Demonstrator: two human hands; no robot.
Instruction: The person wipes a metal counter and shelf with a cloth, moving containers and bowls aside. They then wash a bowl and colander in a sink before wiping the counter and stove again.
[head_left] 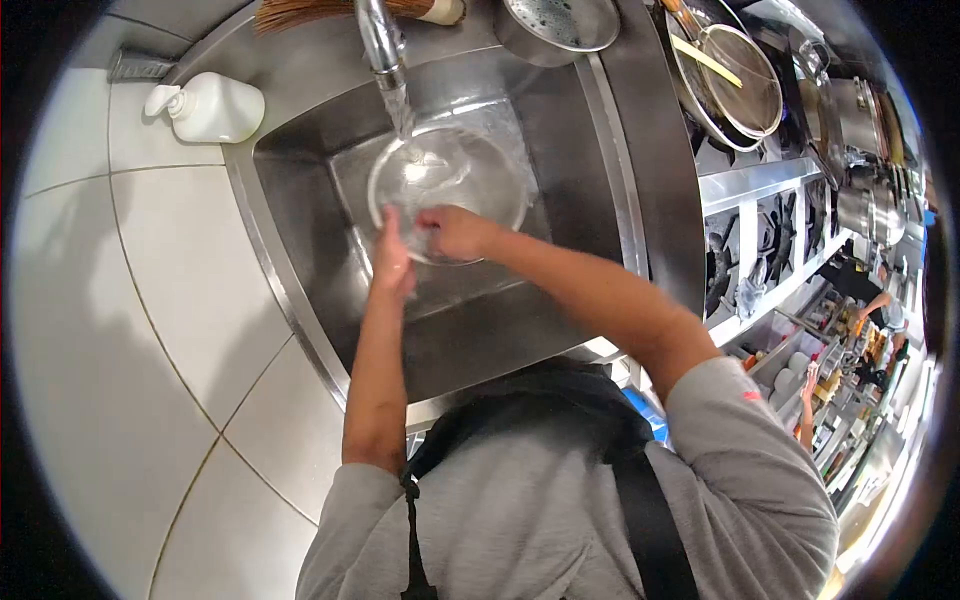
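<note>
A round, shiny bowl (480, 185) sits in the metal sink (570, 130), beneath the faucet (380, 45). Running water falls from the spout into it. My left hand (393, 258) grips the bowl's near-left rim, its fingers partly blurred. Over the near part of the bowl, my right hand (458, 233) is closed with its fingers curled down. Whatever that hand holds, if anything, is hidden by motion blur.
A white pump bottle (218, 107) stands on the left ledge. Behind the sink are a straw brush (320, 10) and a metal pot (557, 28) with sudsy liquid. To the right, strainers (740, 80) lie over the stove (770, 240). Another person's arm (808, 400) shows far right.
</note>
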